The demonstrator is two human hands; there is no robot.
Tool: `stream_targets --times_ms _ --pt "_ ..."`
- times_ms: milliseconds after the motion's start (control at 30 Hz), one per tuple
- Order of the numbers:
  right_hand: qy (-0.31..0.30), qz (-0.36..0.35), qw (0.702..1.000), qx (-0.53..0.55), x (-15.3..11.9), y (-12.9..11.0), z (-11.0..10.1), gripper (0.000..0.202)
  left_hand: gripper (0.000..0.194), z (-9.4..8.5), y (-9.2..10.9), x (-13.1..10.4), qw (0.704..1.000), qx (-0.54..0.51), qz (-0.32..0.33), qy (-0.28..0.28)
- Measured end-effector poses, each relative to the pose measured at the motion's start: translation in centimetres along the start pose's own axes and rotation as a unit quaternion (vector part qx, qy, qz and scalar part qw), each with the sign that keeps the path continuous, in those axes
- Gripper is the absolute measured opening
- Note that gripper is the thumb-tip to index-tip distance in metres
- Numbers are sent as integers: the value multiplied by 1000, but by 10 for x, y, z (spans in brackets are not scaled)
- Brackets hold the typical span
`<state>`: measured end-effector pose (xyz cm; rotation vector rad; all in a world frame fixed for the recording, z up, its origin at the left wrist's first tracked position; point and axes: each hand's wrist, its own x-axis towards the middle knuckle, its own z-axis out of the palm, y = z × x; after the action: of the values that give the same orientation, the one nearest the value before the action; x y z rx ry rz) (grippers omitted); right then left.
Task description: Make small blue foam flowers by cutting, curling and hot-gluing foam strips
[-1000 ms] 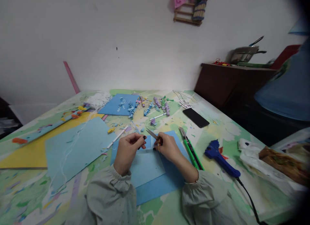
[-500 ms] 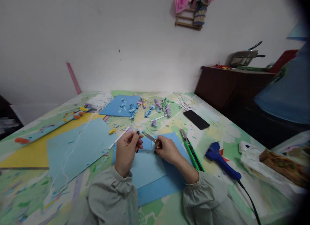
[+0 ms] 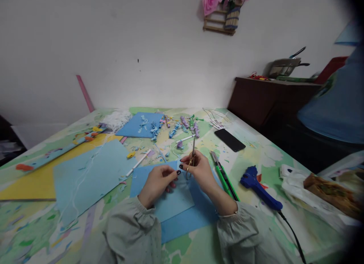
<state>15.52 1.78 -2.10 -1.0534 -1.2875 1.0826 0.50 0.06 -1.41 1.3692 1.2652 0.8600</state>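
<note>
My right hand point(image 3: 201, 172) is closed around a small pair of scissors point(image 3: 193, 147), whose blades point up and away from me. Close by on the left, my left hand point(image 3: 159, 183) has thumb and fingers drawn together in a pinch; whatever is between them is too small to make out. The fingertips of both hands are near each other, above a light blue sheet point(image 3: 178, 203). That sheet lies on a darker blue sheet point(image 3: 182, 228).
To the right lie a green utility knife point(image 3: 226, 176), a black phone point(image 3: 229, 139), a blue glue gun point(image 3: 260, 189) and wrapped food point(image 3: 331, 194). Blue foam sheets point(image 3: 96, 173), a white stick point(image 3: 138, 162), coloured scraps and curled pieces point(image 3: 155, 131) spread left and behind.
My right hand has turned the scissors from pointing left to pointing upward. My left hand has moved lower and slightly right, its fingertips now near the right hand's.
</note>
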Motion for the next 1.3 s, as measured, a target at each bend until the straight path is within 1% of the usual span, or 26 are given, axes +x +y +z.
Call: stream_targets --times_ms 100,167,300,600,767,900,1133,1300 --pt "-11 -4 1000 26 -3 -3 2 19 29 2 4 -2 998 -45 29 -28" --pt "-12 -8 1000 18 -4 -4 3 17 27 2 6 -3 997 -64 37 -27" --pt "-2 -19 1000 -8 -5 -7 3 16 25 2 8 -3 996 -78 38 -9" --pt "-18 16 1000 -8 -1 -8 -1 21 23 3 10 -4 995 -80 51 -18" --pt "-33 30 998 38 -1 -9 -4 27 22 0 11 -5 993 -91 65 -35" --pt "-44 21 997 66 -1 -11 -4 28 22 0 12 -6 992 -93 74 -37" --pt "-48 14 996 68 -2 -13 -3 26 19 -1 13 -6 992 -91 74 -39" --pt "-49 3 995 84 -2 -11 -3 23 21 -2 13 -6 993 -87 70 -44"
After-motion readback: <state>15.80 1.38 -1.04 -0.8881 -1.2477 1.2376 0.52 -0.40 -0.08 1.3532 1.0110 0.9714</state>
